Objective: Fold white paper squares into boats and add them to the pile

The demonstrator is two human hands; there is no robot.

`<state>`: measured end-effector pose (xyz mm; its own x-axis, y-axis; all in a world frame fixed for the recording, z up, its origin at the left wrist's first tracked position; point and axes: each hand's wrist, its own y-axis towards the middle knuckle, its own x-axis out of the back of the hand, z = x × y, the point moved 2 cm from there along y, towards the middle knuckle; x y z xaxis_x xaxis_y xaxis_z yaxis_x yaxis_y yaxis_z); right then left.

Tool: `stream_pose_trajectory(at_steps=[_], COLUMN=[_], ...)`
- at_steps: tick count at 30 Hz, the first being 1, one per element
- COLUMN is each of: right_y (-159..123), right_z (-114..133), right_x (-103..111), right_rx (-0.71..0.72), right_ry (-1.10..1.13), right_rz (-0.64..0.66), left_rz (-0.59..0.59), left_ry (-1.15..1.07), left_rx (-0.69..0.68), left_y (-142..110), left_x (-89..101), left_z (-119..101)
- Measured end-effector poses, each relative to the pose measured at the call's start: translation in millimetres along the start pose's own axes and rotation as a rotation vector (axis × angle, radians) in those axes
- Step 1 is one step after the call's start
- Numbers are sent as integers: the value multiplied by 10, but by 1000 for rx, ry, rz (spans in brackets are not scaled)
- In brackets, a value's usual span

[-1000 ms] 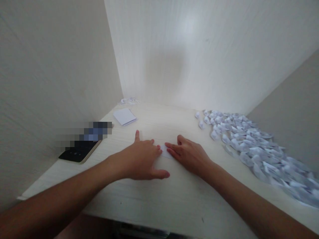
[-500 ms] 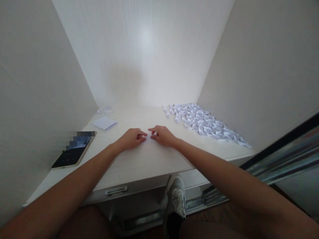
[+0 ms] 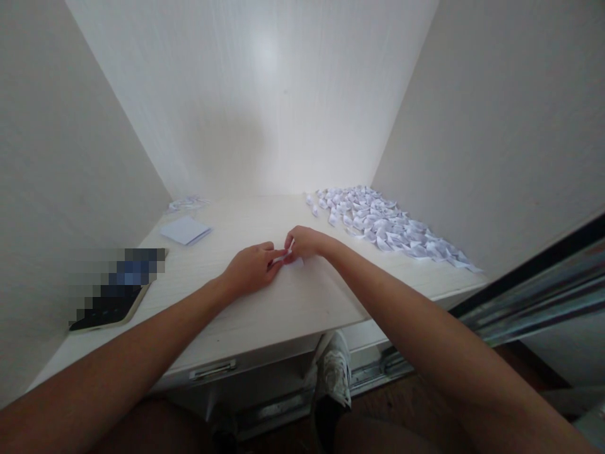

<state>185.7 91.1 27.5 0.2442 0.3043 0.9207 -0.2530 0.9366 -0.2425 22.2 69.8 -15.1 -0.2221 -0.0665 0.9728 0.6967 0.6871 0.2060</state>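
Observation:
Both hands meet over a small white paper piece [image 3: 293,262] in the middle of the pale wooden desk [image 3: 283,302]. My left hand [image 3: 249,268] rests knuckles up, its fingertips pinching one edge of the paper. My right hand [image 3: 305,243] has its fingers curled and pinches the paper's raised flap from the other side. Most of the sheet is hidden under the fingers.
A big heap of small folded white paper pieces [image 3: 382,224] covers the desk's right side. A stack of white square sheets [image 3: 185,230] lies at the back left, with paper scraps [image 3: 188,203] behind it. A phone [image 3: 111,302] lies at the left. Walls enclose three sides; a shoe [image 3: 336,372] is below.
The view pulled back and now shows the desk edge and floor. Both hands went from lying flat on the paper to pinching it and lifting a flap.

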Motion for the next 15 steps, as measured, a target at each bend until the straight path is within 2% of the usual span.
stream_pose_trajectory(at_steps=[3,7,15], right_y=[-32,-98,-192], right_z=[18,-18,-149], right_x=[35,26,-156], right_rx=[-10,-41,-85], right_ry=[11,21,89], right_rz=[18,-39,-174], left_rz=[20,39,58], left_ry=[3,-40,-17], left_rx=[-24,-12,-4], left_y=[6,10,13], left_x=[-20,3,42], left_z=[14,15,-34])
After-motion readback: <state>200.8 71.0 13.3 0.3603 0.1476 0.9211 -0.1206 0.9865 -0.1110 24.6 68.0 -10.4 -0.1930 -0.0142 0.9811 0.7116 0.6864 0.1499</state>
